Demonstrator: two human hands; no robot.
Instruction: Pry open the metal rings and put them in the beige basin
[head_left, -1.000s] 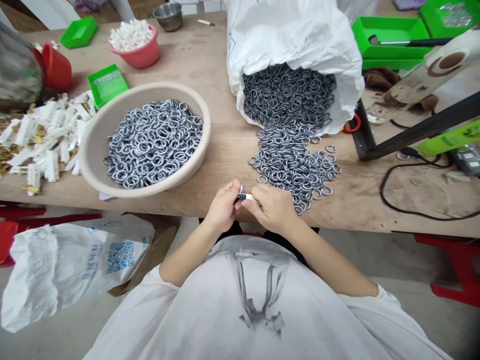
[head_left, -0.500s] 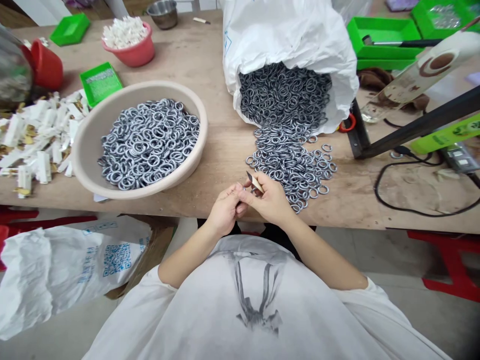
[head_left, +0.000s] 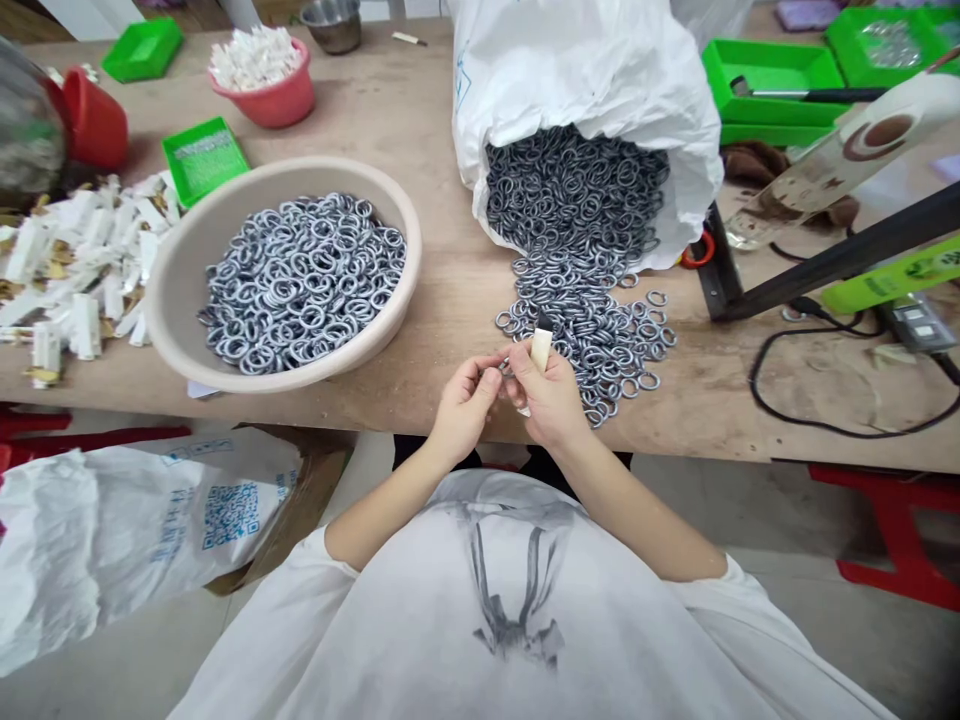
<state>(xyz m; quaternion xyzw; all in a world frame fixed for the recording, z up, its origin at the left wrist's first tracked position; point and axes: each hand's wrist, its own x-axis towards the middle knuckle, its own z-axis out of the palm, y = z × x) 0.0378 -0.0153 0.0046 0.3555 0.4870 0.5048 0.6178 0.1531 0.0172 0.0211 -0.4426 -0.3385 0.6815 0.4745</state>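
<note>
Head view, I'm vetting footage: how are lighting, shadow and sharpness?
All in the head view: fairly even light; rings inside the white sack sit in shade, darker than loose rings outside; fine detail between left hand and right hand is too small to judge.

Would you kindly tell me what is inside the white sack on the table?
The white sack holds many grey rings, visible in its open mouth; its wall hides what lies deeper.

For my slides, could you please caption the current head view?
Left hand beside right hand, which holds a dark-tipped tool, before gray rings spilled from a white sack.
</note>
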